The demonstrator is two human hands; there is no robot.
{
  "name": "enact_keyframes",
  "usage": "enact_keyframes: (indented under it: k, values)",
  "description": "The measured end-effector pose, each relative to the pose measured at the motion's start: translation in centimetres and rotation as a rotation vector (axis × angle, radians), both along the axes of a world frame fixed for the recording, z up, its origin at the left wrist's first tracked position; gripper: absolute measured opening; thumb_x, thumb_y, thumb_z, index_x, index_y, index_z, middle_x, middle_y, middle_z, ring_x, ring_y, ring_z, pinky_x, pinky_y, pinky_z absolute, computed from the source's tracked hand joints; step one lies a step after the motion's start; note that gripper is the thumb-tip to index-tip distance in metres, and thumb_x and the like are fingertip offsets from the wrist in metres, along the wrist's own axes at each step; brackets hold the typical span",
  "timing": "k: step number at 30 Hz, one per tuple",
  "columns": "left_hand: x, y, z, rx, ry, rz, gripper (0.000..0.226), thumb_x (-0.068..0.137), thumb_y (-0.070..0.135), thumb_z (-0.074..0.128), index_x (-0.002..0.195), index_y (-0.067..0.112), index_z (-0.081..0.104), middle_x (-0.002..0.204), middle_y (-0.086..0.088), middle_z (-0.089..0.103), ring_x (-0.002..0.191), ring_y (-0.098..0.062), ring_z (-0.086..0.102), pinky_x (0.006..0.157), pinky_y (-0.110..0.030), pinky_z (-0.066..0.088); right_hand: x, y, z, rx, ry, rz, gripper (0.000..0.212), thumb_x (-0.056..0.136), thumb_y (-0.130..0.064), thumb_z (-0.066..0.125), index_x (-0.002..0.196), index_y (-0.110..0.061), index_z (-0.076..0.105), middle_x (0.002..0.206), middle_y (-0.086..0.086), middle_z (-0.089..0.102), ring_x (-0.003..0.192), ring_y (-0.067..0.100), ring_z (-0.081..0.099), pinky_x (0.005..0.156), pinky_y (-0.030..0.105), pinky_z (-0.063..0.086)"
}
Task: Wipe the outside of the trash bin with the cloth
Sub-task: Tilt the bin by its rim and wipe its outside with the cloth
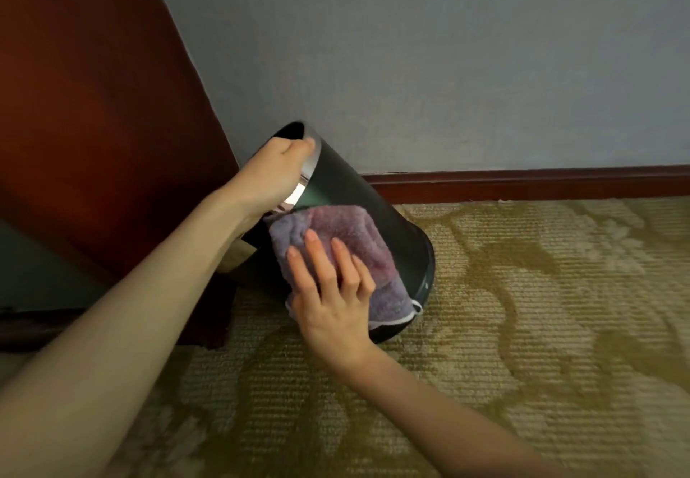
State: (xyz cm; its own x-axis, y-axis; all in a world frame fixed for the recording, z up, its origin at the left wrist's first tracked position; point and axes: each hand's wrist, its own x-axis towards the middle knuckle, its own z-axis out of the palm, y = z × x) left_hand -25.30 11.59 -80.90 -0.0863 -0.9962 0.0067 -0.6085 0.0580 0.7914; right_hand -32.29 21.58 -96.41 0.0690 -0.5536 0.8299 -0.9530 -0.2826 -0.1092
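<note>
I tilt the dark trash bin (347, 182) leftward on the patterned carpet (522, 291) near the wall (410, 48), my left hand (276, 171) clamped on its silver rim. My right hand (332, 302), fingers (317, 253) spread apart, presses the purple cloth (347, 231) flat against the bin's near side.

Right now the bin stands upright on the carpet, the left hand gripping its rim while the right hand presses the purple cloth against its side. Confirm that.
Not quite: the bin is tilted, not upright, its mouth leaning toward the wooden panel. The head view shows this. The rest holds: the left hand grips the rim and the right hand presses the purple cloth against its side, on the carpet.
</note>
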Motion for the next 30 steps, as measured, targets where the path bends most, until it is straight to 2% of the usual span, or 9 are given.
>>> enact_keyframes:
  k: [3,9,12,14,17,21,24,27,30]
  values:
    - [0.3,-0.1,-0.2,0.007,0.006,-0.012,0.024,0.097,0.038,0.037,0.086,0.02,0.048,0.073,-0.005,0.037,0.068,-0.016,0.04,0.067,-0.034,0.035,-1.3,0.2,-1.3,-0.04,0.159,0.029,0.067,0.085,-0.029,0.057,0.145,-0.022,0.029,0.147,-0.001,0.032,0.135,0.025,0.027,0.113,0.037,0.016]
    - [1.0,0.1,-0.3,0.002,0.015,-0.007,0.027,0.098,0.039,0.038,0.079,0.02,0.045,0.069,-0.003,0.035,0.064,-0.015,0.038,0.064,-0.032,0.033,-4.7,-0.1,-1.4,-0.135,0.481,0.199,0.05,0.091,-0.027,0.048,0.14,-0.027,0.041,0.147,-0.009,0.037,0.134,0.021,0.033,0.111,0.036,0.019]
    - [1.2,0.0,-0.2,-0.048,-0.013,-0.019,0.028,0.099,0.035,0.038,0.079,0.017,0.047,0.076,-0.004,0.042,0.07,-0.014,0.039,0.058,-0.03,0.028,-5.8,-1.1,-0.2,-0.121,0.496,0.269,0.053,0.091,-0.032,0.049,0.142,-0.027,0.035,0.149,-0.01,0.037,0.136,0.019,0.031,0.111,0.037,0.02]
    - [0.9,-0.2,0.0,-0.051,-0.025,-0.031,0.025,0.099,0.034,0.037,0.086,0.016,0.048,0.083,-0.005,0.043,0.073,-0.014,0.039,0.059,-0.028,0.028,-5.8,-1.4,0.4,-0.071,0.412,0.286,0.055,0.091,-0.036,0.049,0.142,-0.025,0.034,0.15,-0.005,0.034,0.136,0.021,0.029,0.11,0.038,0.021]
    - [0.2,0.0,0.0,-0.033,-0.008,-0.051,0.023,0.1,0.033,0.037,0.085,0.017,0.046,0.073,0.0,0.038,0.065,-0.011,0.037,0.06,-0.032,0.03,-5.7,-2.1,1.6,0.035,0.186,0.273,0.056,0.09,-0.034,0.049,0.141,-0.02,0.033,0.151,0.002,0.033,0.137,0.027,0.027,0.111,0.041,0.018]
    - [-0.4,0.2,0.0,-0.035,0.013,-0.078,0.035,0.1,0.031,0.037,0.067,0.02,0.042,0.069,0.0,0.043,0.069,-0.015,0.041,0.065,-0.033,0.032,-5.8,-3.8,4.5,0.209,-0.296,0.239,0.051,0.087,-0.027,0.046,0.138,-0.017,0.041,0.145,0.005,0.044,0.135,0.022,0.034,0.11,0.037,0.023]
    - [-0.3,0.2,-0.2,-0.029,-0.001,-0.105,0.033,0.1,0.033,0.037,0.071,0.02,0.043,0.077,-0.006,0.045,0.076,-0.016,0.043,0.072,-0.033,0.032,-6.6,-5.3,6.6,0.331,-0.574,0.194,0.042,0.09,-0.025,0.042,0.131,-0.018,0.049,0.131,0.0,0.056,0.122,0.016,0.045,0.103,0.038,0.032]
    - [-0.1,0.3,-0.6,-0.038,0.008,-0.129,0.039,0.101,0.032,0.036,0.063,0.023,0.03,0.064,0.004,0.036,0.063,-0.011,0.036,0.065,-0.03,0.027,-7.7,-6.6,7.3,0.492,-0.729,0.196,0.038,0.091,-0.026,0.04,0.127,-0.02,0.051,0.122,0.0,0.059,0.113,0.021,0.049,0.096,0.045,0.036]
    - [0.3,0.3,-0.8,-0.041,0.038,-0.126,0.043,0.101,0.031,0.036,0.059,0.023,0.029,0.041,0.017,0.033,0.041,0.001,0.03,0.045,-0.018,0.026,-8.5,-7.9,7.3,0.619,-0.765,0.202,0.034,0.094,-0.026,0.042,0.126,-0.02,0.052,0.124,0.003,0.06,0.113,0.026,0.052,0.097,0.051,0.038]
